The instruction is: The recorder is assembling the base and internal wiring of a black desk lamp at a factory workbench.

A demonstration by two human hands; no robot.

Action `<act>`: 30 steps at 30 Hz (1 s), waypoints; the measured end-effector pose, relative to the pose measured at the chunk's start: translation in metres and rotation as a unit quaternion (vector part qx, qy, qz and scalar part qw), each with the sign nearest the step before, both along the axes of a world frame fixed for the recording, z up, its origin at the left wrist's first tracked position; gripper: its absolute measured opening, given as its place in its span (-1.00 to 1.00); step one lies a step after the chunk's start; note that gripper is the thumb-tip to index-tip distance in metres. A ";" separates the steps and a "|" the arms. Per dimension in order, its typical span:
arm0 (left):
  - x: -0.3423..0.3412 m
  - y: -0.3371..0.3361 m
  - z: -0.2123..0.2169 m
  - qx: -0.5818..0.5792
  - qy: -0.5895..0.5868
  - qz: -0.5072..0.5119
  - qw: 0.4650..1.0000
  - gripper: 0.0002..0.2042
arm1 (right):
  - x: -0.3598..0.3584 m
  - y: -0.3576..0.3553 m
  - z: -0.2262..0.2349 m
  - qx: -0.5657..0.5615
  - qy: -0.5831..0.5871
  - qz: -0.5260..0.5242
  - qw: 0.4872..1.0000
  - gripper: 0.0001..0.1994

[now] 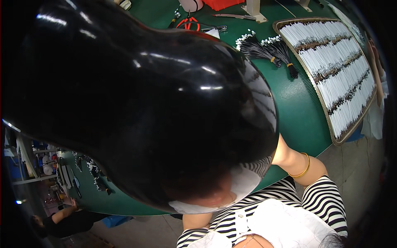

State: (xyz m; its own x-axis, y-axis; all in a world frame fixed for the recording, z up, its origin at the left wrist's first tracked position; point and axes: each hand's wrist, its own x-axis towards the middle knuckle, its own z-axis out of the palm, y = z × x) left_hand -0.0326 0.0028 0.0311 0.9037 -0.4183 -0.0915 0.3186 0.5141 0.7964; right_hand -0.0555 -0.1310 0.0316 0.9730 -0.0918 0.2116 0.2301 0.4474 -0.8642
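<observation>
A large glossy black rounded thing point(165, 111) fills the middle and left of the head view and hides both my hands. My right forearm point(293, 161), with a gold bangle point(307, 164), reaches in from the lower right and passes behind its edge. Lower down, a short stretch of my left forearm point(196, 221) shows beneath the black thing. Whatever my hands hold or touch is hidden. Beyond the black thing, bundles of black wires with white connectors point(258, 48) lie on the green table point(304, 101), tied with tan bands.
A woven-edged tray point(326, 109) with rows of white, dark-tipped strips stands at the right. Red-handled pliers point(189, 24), a slim cutter point(234, 16) and a red bin point(223, 3) lie at the back. Another person point(68, 221) sits at the lower left, near more wire bundles point(96, 173).
</observation>
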 end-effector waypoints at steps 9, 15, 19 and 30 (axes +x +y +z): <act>0.004 0.007 -0.003 0.000 0.019 -0.032 0.999 -0.72 | -0.007 -0.002 0.026 -0.155 -0.007 -0.045 0.987 -0.74; 0.004 0.004 0.001 0.002 0.012 -0.026 1.000 -0.69 | -0.008 0.002 0.025 -0.097 -0.023 -0.079 0.992 -0.77; 0.002 0.002 0.001 0.010 -0.008 -0.018 1.000 -0.67 | -0.008 0.002 0.025 -0.047 -0.016 -0.083 0.995 -0.77; 0.001 -0.002 0.001 -0.007 -0.018 -0.005 1.000 -0.64 | -0.003 -0.001 0.016 -0.044 0.006 -0.051 0.998 -0.84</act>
